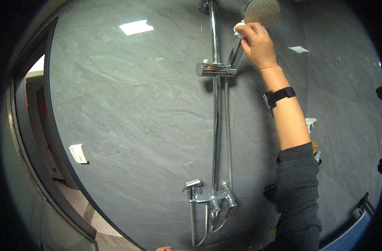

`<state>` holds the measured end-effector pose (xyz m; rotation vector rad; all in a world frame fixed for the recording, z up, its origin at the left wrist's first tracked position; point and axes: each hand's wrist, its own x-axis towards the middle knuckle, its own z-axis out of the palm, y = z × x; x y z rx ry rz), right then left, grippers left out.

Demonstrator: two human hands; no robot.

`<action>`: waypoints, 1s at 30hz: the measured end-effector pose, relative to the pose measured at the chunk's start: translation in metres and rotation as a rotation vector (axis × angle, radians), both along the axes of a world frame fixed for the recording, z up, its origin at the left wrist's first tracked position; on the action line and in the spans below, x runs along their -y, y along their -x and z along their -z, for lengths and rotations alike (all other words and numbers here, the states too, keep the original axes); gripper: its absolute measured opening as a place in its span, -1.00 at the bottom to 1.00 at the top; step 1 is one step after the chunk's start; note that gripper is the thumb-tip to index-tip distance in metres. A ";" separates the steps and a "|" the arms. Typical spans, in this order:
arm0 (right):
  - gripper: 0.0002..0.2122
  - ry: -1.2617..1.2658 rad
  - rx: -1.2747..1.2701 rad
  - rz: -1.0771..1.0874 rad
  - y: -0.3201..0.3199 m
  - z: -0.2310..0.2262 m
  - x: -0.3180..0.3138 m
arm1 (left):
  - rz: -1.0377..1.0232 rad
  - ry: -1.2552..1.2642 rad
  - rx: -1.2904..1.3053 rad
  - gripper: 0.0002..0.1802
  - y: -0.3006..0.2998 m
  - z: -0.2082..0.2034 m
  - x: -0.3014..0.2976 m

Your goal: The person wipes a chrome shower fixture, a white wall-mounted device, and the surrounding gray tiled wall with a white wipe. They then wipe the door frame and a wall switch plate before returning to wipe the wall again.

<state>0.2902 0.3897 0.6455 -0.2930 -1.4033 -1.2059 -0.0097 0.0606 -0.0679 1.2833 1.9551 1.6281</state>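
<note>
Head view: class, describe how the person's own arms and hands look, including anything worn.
The right hand is ungloved. A black wristband carries a small, dark, boxy piece. The dark grey sleeve ends in a cuff partway up the forearm. Of the left hand, only a bare bit shows at the lower edge.

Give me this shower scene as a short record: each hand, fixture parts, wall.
Right hand: raised, gripping a white wad, material unclear, at the neck of the shower head
Left hand: only a sliver at the lower edge; grip cannot be told
Fixture: chrome rail, bracket carrying the shower head, hose alongside, mixer tap below
Wall: gray, marbled
</note>
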 end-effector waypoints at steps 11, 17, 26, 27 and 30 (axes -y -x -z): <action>-0.84 -0.161 -0.369 -0.411 -0.030 -0.042 0.009 | -0.001 0.008 -0.164 -0.74 0.007 -0.022 -0.001; -0.66 -0.062 -0.438 -0.324 -0.005 -0.002 -0.037 | 0.025 0.074 -0.003 -0.74 0.011 -0.020 0.004; -0.81 0.377 -0.169 -0.356 0.042 0.064 -0.021 | -0.089 0.163 0.009 -0.87 0.004 -0.045 0.020; -0.80 0.374 -0.081 -0.278 0.046 0.065 -0.017 | -0.096 0.145 0.018 -0.88 0.004 -0.046 0.022; -0.74 0.225 -0.120 -0.346 0.062 0.036 -0.013 | -0.165 0.164 0.052 -0.87 0.009 -0.046 0.028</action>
